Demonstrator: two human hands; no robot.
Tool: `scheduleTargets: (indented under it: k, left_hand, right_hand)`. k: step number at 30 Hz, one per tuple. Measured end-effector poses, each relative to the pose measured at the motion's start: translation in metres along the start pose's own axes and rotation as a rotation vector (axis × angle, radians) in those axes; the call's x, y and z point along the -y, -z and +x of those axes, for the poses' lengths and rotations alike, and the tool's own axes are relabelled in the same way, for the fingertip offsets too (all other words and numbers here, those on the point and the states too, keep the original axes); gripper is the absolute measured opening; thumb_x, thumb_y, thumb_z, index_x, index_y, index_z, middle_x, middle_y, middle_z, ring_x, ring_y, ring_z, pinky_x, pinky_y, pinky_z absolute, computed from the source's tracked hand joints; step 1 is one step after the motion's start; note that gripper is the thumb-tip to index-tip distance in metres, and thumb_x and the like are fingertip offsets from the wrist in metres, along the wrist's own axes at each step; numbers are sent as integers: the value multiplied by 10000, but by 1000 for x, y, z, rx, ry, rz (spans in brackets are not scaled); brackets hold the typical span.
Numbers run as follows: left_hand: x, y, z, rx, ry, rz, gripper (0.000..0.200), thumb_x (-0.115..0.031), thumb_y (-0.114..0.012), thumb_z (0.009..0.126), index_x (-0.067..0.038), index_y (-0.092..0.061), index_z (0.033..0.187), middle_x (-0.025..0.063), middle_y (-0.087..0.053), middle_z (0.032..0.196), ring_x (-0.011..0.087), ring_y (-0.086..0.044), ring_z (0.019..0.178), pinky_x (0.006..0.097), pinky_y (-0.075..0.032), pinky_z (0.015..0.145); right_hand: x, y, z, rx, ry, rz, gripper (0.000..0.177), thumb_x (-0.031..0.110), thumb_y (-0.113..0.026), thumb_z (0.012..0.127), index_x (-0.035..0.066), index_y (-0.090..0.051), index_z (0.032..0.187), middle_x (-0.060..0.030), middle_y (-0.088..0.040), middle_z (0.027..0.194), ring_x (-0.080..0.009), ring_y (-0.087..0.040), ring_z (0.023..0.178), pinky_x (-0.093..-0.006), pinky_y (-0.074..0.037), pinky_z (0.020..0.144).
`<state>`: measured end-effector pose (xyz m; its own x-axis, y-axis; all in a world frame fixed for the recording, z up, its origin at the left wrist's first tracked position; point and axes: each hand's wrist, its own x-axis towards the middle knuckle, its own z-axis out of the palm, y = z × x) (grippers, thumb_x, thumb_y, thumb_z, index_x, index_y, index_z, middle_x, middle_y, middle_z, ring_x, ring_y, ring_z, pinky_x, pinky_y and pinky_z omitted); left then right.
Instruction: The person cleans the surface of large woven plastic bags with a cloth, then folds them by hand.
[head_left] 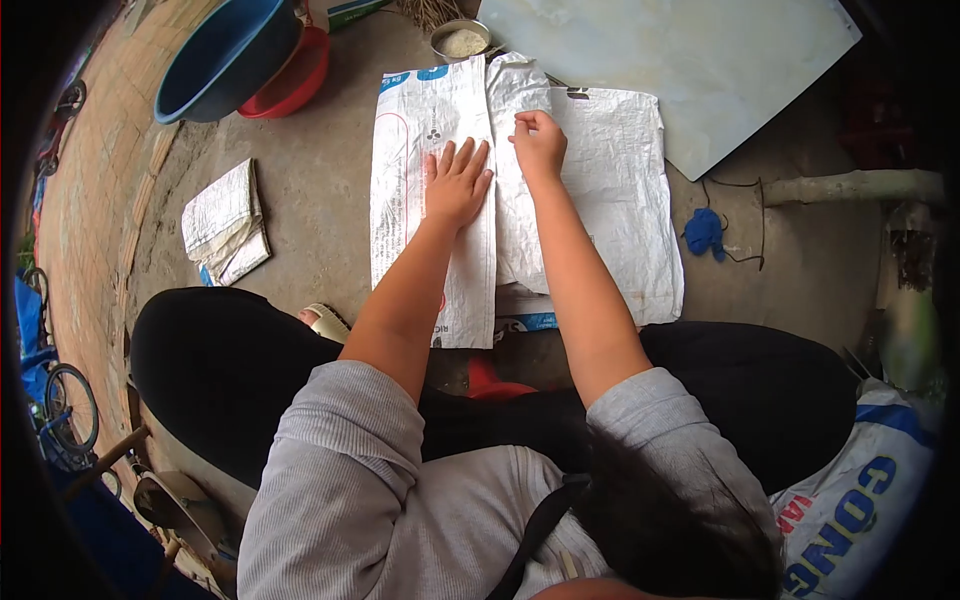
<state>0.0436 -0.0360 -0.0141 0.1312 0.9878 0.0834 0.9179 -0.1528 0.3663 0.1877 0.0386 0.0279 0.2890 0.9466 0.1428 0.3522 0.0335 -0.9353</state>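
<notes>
A white woven plastic sack [620, 200] with printed lettering lies flat on the ground before me, its left part folded over in a long strip [400, 220]. My left hand [457, 183] presses flat on that strip, fingers spread, close to the fold's edge. Over the middle of the sack, just right of the fold, my right hand [540, 148] is closed with its fingers curled in. Whether it pinches any of the material or a small thing cannot be made out. A blue printed part [527, 323] shows under the sack's near edge.
A folded sack [228, 222] lies on the floor at left. Blue [215, 60] and red basins [295, 80], a metal bowl of pale grains [461, 42] and a large pale board [680, 70] are farther off. A blue bundle [705, 233] lies right, beside a wooden leg [855, 188].
</notes>
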Motion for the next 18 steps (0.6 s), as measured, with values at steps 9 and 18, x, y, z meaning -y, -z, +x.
scheduleTargets:
  k: [9,18]
  left_hand:
    - [-3,-9,4,9,24,102,567,-520,-362,987,-318,-310,1515,17,-286,1581,278,-172,1481,518,-45,1194]
    - [-3,-10,4,46,34,133,577,-529,-341,990,-327,-272,1526,9,-255,1594,266,-153,1487,511,-39,1196]
  right_hand:
    - [-91,196,38,-260,-694,-771,712,361,-745,747,53,-467,1325,-206,-528,1335,-375,-543,1206,-439,-451,1016]
    - [-163,246,25,44,-819,-597,801,288,-840,688,-101,-508,1304,-239,-618,1236,-366,-625,1101,-451,-476,976]
